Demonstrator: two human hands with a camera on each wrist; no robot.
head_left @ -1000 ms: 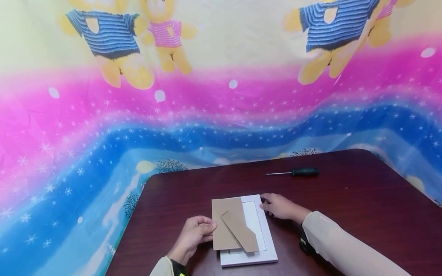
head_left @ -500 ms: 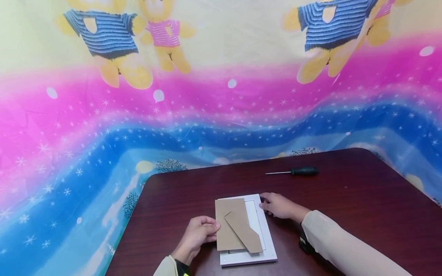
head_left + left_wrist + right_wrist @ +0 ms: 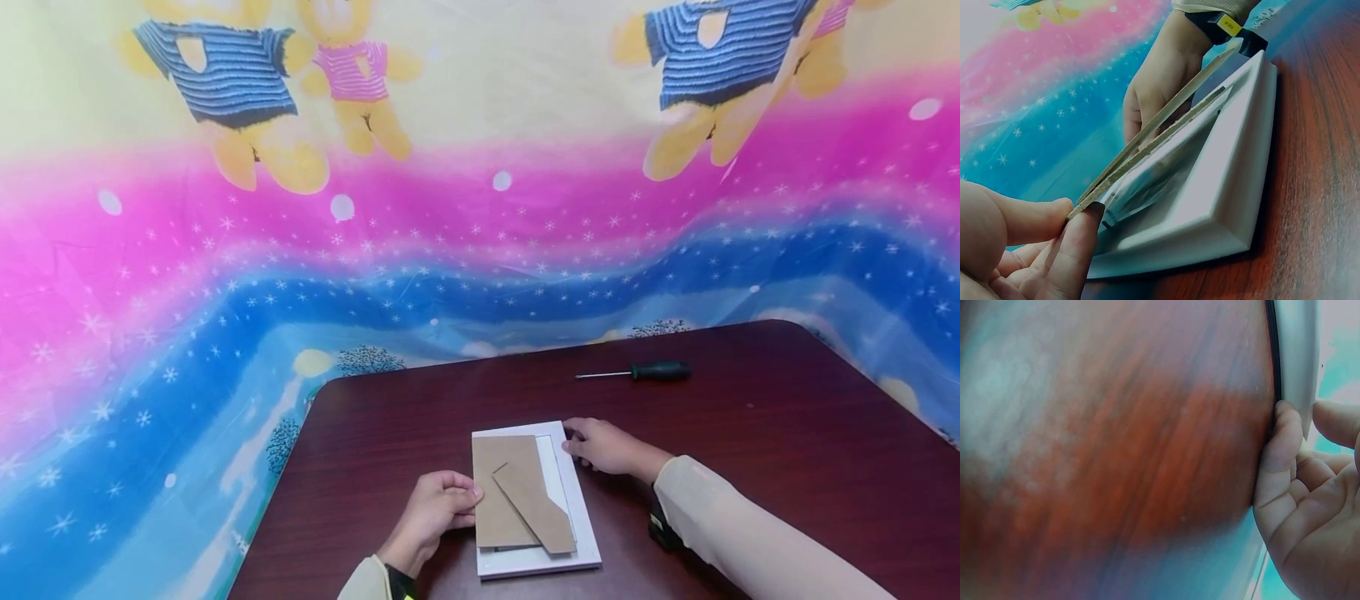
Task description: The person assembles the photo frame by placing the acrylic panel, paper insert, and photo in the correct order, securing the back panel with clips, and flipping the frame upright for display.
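Note:
A white picture frame lies face down on the table. Above its opening is a brown backing board with an angled stand flap. My left hand pinches the board's left edge between thumb and fingers. In the left wrist view the backing board is tilted, its held edge raised over the frame, with a clear sheet visible in the opening. My right hand holds the frame's far right edge. In the right wrist view its fingers curl against the frame's side.
A screwdriver with a dark green handle lies toward the back of the dark reddish table. Behind the table hangs a colourful cloth printed with bears and snowflakes.
My left hand has shifted the backing board a little to the right, so it covers more of the frame's opening. The right hand and the frame have stayed nearly still.

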